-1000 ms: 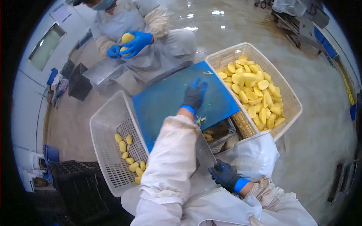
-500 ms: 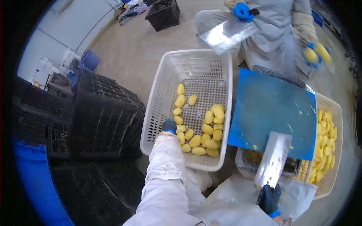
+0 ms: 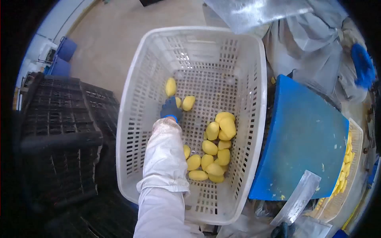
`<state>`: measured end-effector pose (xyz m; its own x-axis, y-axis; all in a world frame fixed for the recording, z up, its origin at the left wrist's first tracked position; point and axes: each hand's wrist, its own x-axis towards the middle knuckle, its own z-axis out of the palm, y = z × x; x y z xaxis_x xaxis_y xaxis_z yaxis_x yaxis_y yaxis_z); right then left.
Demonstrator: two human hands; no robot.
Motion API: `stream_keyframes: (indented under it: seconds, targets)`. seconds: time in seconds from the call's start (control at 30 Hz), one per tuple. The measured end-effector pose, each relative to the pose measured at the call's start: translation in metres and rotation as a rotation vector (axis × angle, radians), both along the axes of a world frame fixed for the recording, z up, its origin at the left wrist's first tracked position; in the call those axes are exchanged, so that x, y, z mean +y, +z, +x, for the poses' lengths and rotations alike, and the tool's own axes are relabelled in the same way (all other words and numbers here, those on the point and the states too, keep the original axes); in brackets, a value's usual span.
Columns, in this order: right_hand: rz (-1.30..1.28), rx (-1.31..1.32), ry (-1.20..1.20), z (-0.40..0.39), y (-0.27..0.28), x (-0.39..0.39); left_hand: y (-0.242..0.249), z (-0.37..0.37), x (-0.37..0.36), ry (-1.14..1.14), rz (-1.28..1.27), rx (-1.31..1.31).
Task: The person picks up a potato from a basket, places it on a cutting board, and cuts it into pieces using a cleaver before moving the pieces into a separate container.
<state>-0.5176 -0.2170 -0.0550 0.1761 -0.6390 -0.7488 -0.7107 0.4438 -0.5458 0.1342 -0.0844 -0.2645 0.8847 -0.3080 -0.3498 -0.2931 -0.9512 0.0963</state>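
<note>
My left hand (image 3: 172,109), in a dark glove, reaches down into the white perforated crate (image 3: 124,131). Its fingers are curled at a peeled potato (image 3: 178,102), which they partly cover. One peeled potato (image 3: 170,87) lies just beyond the fingertips, and another (image 3: 188,103) is to their right. Several more peeled potatoes (image 3: 214,169) are gathered along the crate's right and near side; my sleeve may hide others. At the bottom edge, my right hand (image 3: 283,230), also dark-gloved, is closed on a cleaver (image 3: 298,198). The broad blade overlaps the near edge of the blue cutting board (image 3: 303,139).
Black crates (image 3: 59,139) stand at the left. Right of the board is a pale crate (image 3: 355,158) of yellow potato pieces. Across from me a co-worker's blue-gloved hand (image 3: 362,66) is blurred, and a wide metal blade (image 3: 254,12) extends over the white crate's far corner.
My view has moved closer over the white crate. My left hand has reached farther into it, and fewer potatoes show along its left side. My right hand still holds the cleaver.
</note>
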Motion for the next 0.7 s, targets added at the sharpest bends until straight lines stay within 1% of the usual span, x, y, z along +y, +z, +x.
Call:
stream_keyframes:
  seconds: [0.03, 0.07, 0.13, 0.17, 0.2, 0.23, 0.27, 0.3, 0.33, 0.37, 0.4, 0.43, 0.47, 0.5, 0.53, 0.63, 0.67, 0.7]
  targets:
    - [0.037, -0.004, -0.083, 0.001, 0.000, 0.001, -0.013, -0.009, 0.000, 0.076, -0.074, 0.094]
    - [0.074, -0.013, -0.166, 0.003, 0.001, 0.003, -0.015, -0.026, -0.002, 0.074, -0.067, 0.102]
    - [0.143, -0.045, -0.330, 0.011, 0.003, 0.006, -0.010, -0.072, -0.008, -0.202, 0.058, 0.020]
    - [0.146, -0.046, -0.335, 0.033, 0.013, 0.016, -0.009, -0.095, -0.009, -0.231, 0.050, 0.062]
    - [-0.616, 0.050, 0.095, 0.074, 0.027, 0.029, -0.010, -0.111, -0.008, -0.258, 0.037, 0.099]
    - [-1.368, 0.151, 0.544, 0.099, 0.038, 0.032, -0.024, -0.118, -0.002, -0.260, 0.034, 0.088]
    - [-1.370, 0.148, 0.531, 0.099, 0.041, 0.025, -0.047, -0.122, 0.008, -0.208, -0.228, 0.213]
    - [-0.686, -0.011, 0.085, 0.093, 0.040, 0.015, -0.036, -0.122, 0.009, -0.158, -0.491, 0.333]
    - [0.021, -0.165, -0.326, 0.089, 0.043, 0.009, -0.023, -0.121, 0.013, -0.172, -0.490, 0.321]
    - [0.051, -0.222, -0.283, 0.090, 0.050, 0.006, 0.024, -0.119, 0.010, 0.116, -0.847, 0.769]
    - [0.049, -0.250, -0.290, 0.088, 0.052, 0.004, 0.070, -0.116, 0.004, 0.421, -1.184, 1.217]
    - [0.071, -0.286, -0.232, 0.083, 0.053, 0.003, 0.104, -0.116, -0.002, 0.209, -1.275, 1.111]
    - [0.087, -0.320, -0.177, 0.079, 0.057, 0.004, 0.128, -0.117, -0.009, 0.097, -1.282, 1.050]
    - [0.070, -0.325, -0.132, 0.078, 0.064, 0.004, 0.152, -0.125, -0.016, 0.085, -1.307, 1.121]
    - [0.050, -0.349, -0.156, 0.074, 0.065, 0.004, 0.189, -0.140, -0.031, 0.067, -1.327, 1.200]
    - [0.020, -0.444, -0.154, 0.061, 0.061, 0.005, 0.250, -0.211, -0.077, -0.072, -1.411, 1.256]
    - [0.023, -0.485, -0.180, 0.058, 0.063, 0.005, 0.242, -0.239, -0.092, -0.139, -1.408, 1.026]
    - [-0.007, -0.533, -0.145, 0.055, 0.067, 0.005, 0.238, -0.268, -0.108, -0.236, -1.298, 0.780]
